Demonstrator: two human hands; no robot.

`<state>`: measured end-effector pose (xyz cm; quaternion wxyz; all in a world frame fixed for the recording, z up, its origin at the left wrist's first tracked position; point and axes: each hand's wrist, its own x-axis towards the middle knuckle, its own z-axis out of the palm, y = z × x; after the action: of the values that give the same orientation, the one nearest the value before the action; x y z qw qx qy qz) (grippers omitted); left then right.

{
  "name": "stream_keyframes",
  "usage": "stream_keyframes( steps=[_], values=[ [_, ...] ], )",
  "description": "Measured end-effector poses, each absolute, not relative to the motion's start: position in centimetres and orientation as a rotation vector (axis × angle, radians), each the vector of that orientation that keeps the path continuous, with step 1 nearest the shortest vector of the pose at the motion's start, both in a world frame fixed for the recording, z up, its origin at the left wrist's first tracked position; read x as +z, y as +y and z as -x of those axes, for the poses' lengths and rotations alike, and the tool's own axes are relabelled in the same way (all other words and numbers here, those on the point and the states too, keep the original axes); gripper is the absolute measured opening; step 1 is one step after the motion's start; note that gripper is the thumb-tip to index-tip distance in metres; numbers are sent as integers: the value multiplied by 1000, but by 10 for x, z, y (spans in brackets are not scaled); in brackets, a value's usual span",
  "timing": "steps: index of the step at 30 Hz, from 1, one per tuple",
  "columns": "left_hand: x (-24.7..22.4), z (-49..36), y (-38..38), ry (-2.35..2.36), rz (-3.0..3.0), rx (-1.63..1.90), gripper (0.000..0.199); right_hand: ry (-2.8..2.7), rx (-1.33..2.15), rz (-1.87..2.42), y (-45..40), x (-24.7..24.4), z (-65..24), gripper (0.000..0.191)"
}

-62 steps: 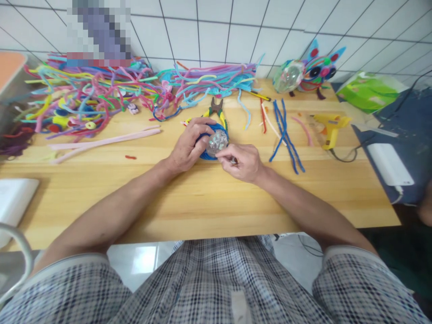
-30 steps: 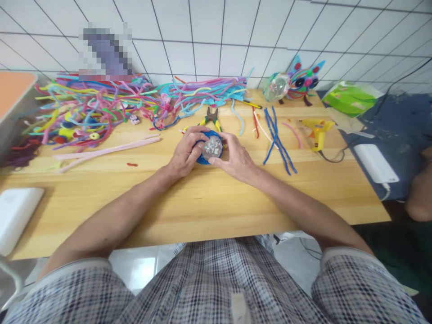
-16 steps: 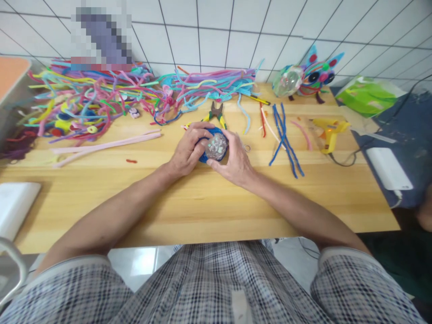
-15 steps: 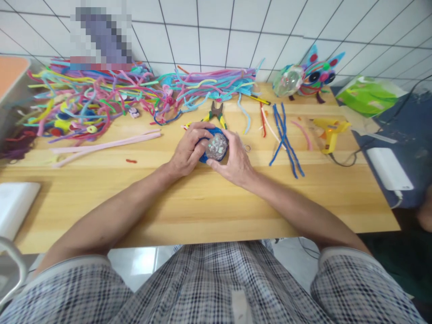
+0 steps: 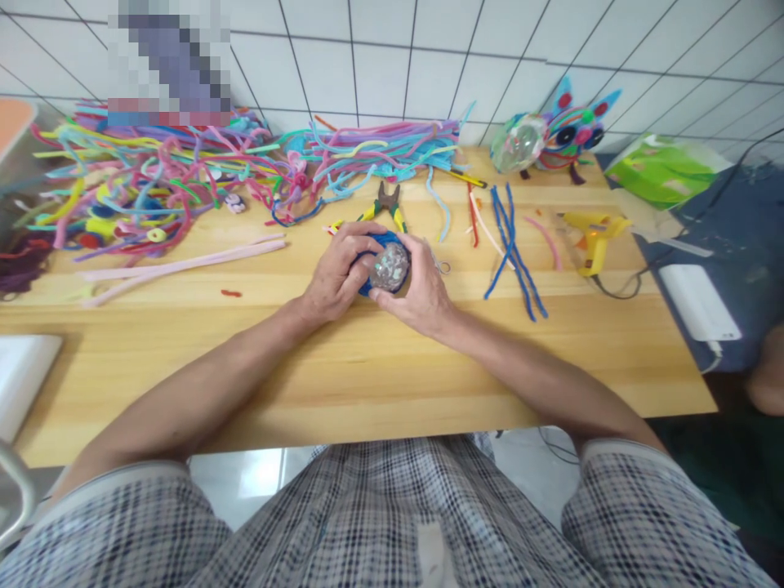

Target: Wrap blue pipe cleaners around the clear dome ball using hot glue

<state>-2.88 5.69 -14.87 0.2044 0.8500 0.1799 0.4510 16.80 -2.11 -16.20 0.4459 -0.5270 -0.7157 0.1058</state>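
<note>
A round, greyish, speckled ball (image 5: 390,268) with blue strands (image 5: 366,287) around its left and upper sides is between my two hands, over the middle of the table. My left hand (image 5: 343,273) grips it from the left, its fingers curled over the blue strands. From the right, my right hand (image 5: 424,286) wraps round it, with the thumb at its lower edge. Pliers (image 5: 388,204) with yellow and green handles lie just beyond my hands. Right of them are crossed blue pipe cleaners (image 5: 513,245).
Colourful pipe cleaners (image 5: 177,184) heap along the back left. Pale pink strips (image 5: 184,263) lie left of my hands. At the right are a yellow glue gun (image 5: 595,241) with a cord, a decorated figure (image 5: 572,135) and a white box (image 5: 700,302).
The whole view has shifted slightly, so the table's objects appear a little further left. Both hands keep their hold on the ball with almost the same grip.
</note>
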Motion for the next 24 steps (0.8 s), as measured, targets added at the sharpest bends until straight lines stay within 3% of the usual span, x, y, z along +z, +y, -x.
stream_keyframes(
  steps=[24],
  values=[
    [-148,29,55,535,-2335,1253,24,-1798,227,1267,-22,-161,-169,93]
  ],
)
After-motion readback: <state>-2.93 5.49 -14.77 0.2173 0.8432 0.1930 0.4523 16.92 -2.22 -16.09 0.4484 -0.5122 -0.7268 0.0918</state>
